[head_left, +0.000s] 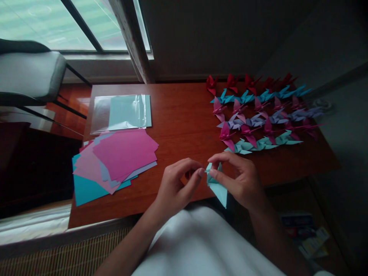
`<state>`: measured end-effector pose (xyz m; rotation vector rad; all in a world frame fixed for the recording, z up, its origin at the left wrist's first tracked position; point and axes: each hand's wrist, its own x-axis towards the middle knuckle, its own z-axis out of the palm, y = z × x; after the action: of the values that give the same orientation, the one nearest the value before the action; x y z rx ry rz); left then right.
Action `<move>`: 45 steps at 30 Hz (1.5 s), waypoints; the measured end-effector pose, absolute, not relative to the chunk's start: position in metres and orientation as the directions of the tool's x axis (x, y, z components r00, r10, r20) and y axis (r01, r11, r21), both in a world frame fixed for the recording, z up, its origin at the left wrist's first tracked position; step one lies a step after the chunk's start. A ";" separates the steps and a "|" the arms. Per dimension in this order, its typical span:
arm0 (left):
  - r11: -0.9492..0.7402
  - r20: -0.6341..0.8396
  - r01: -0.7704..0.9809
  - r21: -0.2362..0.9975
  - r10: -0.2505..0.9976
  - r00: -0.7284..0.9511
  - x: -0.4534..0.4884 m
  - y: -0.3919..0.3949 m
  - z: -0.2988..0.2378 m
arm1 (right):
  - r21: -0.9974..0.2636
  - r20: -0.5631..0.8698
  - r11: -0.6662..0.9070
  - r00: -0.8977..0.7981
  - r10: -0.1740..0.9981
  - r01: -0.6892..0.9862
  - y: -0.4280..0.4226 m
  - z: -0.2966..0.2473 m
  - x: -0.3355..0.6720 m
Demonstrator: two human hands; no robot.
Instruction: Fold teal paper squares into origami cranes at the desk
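A pale mint-green origami crane (219, 190) is held up near the table's front edge, one pointed wing hanging down. My right hand (240, 176) pinches its upper part between thumb and fingers. At the crane's left side, my left hand (181, 180) closes thumb and forefinger on a small pale tip of the paper. Just beyond my right hand stands a row of finished mint-green cranes (266, 143). Behind it are further rows: magenta cranes (227, 134), lavender cranes (255, 120), pink cranes (238, 109), blue cranes (245, 97) and red cranes (212, 83).
Fanned sheets of coloured paper (126, 153) lie at the left of the wooden table (181, 115). Behind them is a clear plastic packet (123, 112) with mint-green sheets. A chair (31, 74) stands beyond the left edge, by the window. Printed packets (313, 237) lie low at the right.
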<state>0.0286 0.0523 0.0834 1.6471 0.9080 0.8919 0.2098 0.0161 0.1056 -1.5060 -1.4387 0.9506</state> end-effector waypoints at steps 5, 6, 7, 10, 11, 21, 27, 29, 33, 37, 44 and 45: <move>-0.279 0.162 0.178 0.944 0.859 0.486 0.030 0.052 0.082 | -0.933 0.044 0.034 0.020 0.999 0.358 0.017 0.103 0.210; -0.296 0.170 0.194 0.935 0.857 0.487 0.030 0.052 0.081 | -0.934 0.045 0.036 0.018 0.999 0.355 0.017 0.103 0.210; -0.313 0.179 0.207 0.927 0.854 0.488 0.030 0.052 0.080 | -0.935 0.043 0.034 0.018 0.999 0.354 0.016 0.103 0.210; -0.356 0.217 0.216 0.909 0.848 0.484 0.029 0.051 0.078 | -0.931 0.033 0.021 0.026 0.999 0.364 0.016 0.103 0.209; -0.362 0.227 0.208 0.909 0.847 0.481 0.029 0.051 0.078 | -0.927 0.033 0.021 0.024 0.999 0.374 0.015 0.103 0.209; -0.356 0.225 0.182 0.917 0.836 0.500 0.029 0.051 0.082 | -0.830 0.163 0.209 -0.133 0.978 0.518 0.022 0.107 0.216; -0.410 0.261 0.228 0.883 0.834 0.486 0.033 0.048 0.078 | -0.809 0.151 0.203 -0.138 0.979 0.552 0.022 0.106 0.213; -0.422 0.267 0.243 0.874 0.832 0.485 0.034 0.048 0.078 | -0.805 0.146 0.195 -0.131 0.981 0.561 0.021 0.105 0.211; -0.459 0.294 0.270 0.847 0.826 0.481 0.033 0.048 0.078 | -0.804 0.163 0.202 -0.120 0.979 0.559 0.020 0.103 0.208; -0.481 0.309 0.308 0.821 0.827 0.469 0.033 0.049 0.077 | -0.798 0.190 0.228 -0.127 0.974 0.558 0.021 0.102 0.210; -0.492 0.300 0.357 0.794 0.828 0.474 0.032 0.049 0.076 | -0.780 0.210 0.242 -0.124 0.970 0.577 0.019 0.104 0.217; -0.494 0.300 0.357 0.793 0.826 0.477 0.032 0.048 0.076 | -0.774 0.209 0.241 -0.124 0.970 0.585 0.019 0.104 0.217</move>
<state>0.0319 0.0484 0.0761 2.0624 0.9752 0.9095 0.2172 0.0190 0.1040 -1.4307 -1.8051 0.6878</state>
